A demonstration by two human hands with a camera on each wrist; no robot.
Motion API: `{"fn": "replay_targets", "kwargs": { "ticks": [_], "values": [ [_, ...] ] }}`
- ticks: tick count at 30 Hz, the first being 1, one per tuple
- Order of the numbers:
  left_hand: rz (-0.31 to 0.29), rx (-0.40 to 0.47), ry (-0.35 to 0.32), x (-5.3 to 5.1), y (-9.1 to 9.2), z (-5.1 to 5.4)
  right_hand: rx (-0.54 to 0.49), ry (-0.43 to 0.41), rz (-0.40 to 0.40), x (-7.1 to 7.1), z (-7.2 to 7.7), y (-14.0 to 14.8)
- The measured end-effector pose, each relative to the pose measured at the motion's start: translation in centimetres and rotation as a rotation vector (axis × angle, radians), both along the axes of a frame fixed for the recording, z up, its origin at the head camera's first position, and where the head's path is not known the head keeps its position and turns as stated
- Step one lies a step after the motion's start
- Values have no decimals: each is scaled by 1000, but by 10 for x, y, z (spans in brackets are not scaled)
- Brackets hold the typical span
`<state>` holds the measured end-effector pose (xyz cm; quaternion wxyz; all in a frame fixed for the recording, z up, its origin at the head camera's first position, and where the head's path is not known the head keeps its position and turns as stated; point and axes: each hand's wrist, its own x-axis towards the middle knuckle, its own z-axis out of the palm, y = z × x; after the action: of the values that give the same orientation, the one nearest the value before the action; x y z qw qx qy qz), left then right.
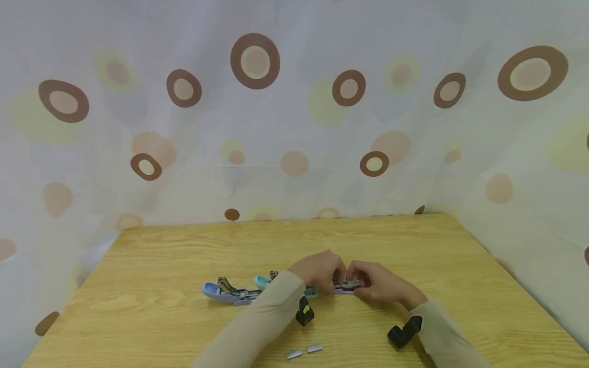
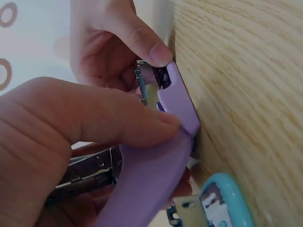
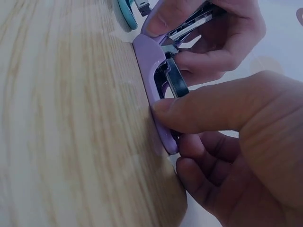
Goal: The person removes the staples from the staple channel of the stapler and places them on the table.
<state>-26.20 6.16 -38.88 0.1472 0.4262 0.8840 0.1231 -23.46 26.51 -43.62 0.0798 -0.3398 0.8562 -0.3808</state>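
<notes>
A purple stapler (image 3: 149, 56), swung wide open so its metal inner parts show, sits on the table between both hands. My left hand (image 1: 319, 271) grips its raised cover, with the thumb lying along the purple plastic in the left wrist view. At the other end, my right hand (image 1: 385, 283) pinches the lower part, thumb on the purple side and fingers curled beneath and behind. Beside the left hand lies an opened teal stapler (image 2: 233, 201), partly hidden by the left arm in the head view. Further left is an opened blue stapler (image 1: 215, 290).
Two small strips of staples (image 1: 294, 353) lie close together near the front of the wooden table (image 1: 161, 332). A patterned curtain (image 1: 294, 117) hangs behind the table and along its sides.
</notes>
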Motion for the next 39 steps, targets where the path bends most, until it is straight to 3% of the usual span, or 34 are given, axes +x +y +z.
{"fn": "replay_targets", "kwargs": {
  "ticks": [11, 17, 24, 29, 39],
  "values": [
    [5, 52, 29, 0, -3, -4, -48, 11, 88, -1, 2, -3],
    [26, 63, 8, -3, -4, -5, -36, 71, 117, -2, 2, -5],
    [23, 60, 32, -2, -3, -7, 96, 190, 54, 4, 9, -13],
    [18, 83, 33, -2, -2, -7, 122, 235, 35, 4, 8, -16],
    [32, 80, 48, -1, -4, -12, 23, 140, 35, 3, 5, -10]
  ]
}}
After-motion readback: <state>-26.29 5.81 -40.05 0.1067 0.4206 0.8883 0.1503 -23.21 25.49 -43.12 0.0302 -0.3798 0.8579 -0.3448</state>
